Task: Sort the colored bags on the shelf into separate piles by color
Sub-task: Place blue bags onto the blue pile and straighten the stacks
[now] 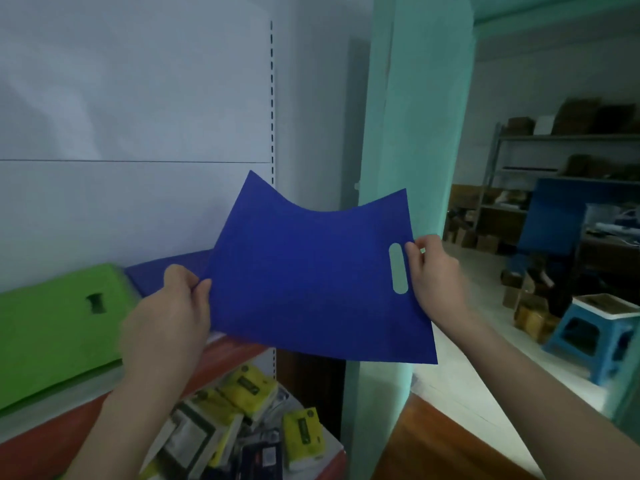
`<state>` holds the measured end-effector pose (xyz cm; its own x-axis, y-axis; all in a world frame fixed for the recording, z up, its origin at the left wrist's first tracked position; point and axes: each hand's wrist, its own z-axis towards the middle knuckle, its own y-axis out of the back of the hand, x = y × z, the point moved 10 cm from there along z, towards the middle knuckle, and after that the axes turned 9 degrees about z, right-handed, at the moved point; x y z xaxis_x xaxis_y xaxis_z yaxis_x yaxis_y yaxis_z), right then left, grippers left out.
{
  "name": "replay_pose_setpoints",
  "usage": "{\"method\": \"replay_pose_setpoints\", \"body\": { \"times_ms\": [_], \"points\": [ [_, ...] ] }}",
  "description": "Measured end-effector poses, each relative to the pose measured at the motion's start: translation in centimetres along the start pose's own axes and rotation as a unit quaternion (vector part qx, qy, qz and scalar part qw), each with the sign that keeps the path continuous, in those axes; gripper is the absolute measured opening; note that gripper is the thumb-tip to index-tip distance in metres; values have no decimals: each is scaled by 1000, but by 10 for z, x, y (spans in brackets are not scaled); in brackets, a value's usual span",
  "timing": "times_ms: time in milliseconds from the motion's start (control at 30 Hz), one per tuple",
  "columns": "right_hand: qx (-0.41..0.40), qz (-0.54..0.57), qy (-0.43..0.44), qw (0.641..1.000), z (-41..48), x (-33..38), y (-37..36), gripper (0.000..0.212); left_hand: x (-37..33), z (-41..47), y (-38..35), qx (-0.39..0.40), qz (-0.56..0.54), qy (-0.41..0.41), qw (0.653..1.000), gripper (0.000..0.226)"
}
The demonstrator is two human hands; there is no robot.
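Shelf [34,445] holds the blue pile [149,275] just behind the left hand [166,317] — it and the right hand [438,275] pinch the bag [311,278], stretched crosswise.

Yellow tissue packs [249,386] piled btm centre, a dark pack [259,459] among them. White back panel [138,98] w/ slotted upright [272,98] at its right edge. Teal pillar [415,133] right of that. Far right: blue plastic stool [595,337], metal rack [568,138] w/ cardboard boxes [519,126].

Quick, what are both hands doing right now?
Left hand: holding the blue bag by its left edge.
Right hand: holding the same bag by its right edge.
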<state>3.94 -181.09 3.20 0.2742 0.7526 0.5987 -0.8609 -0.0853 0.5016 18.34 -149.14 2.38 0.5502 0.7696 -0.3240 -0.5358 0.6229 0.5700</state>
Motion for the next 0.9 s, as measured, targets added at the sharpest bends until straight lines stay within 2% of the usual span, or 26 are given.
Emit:
{"method": "replay_pose_setpoints", "body": {
  "times_ms": [167, 400, 600, 700, 900],
  "points": [
    [28, 17, 45, 998, 53, 15, -46, 34, 9, 24, -3, -30, 66, 3, 997, 18],
    [77, 31, 121, 989, 112, 54, -118, 36, 34, 28, -14, 29, 197, 34, 979, 22],
    [155, 4, 169, 973, 129, 69, -188, 37, 41, 17, -36, 141, 358, 89, 919, 24],
    [198, -18, 187, 962, 131, 66, -221, 36, 43, 13, -46, 170, 401, 94, 895, 26],
    [285, -73, 215, 931, 122, 54, -276, 32, 44, 9, -50, 182, 439, 112, 873, 26]
  ]
}}
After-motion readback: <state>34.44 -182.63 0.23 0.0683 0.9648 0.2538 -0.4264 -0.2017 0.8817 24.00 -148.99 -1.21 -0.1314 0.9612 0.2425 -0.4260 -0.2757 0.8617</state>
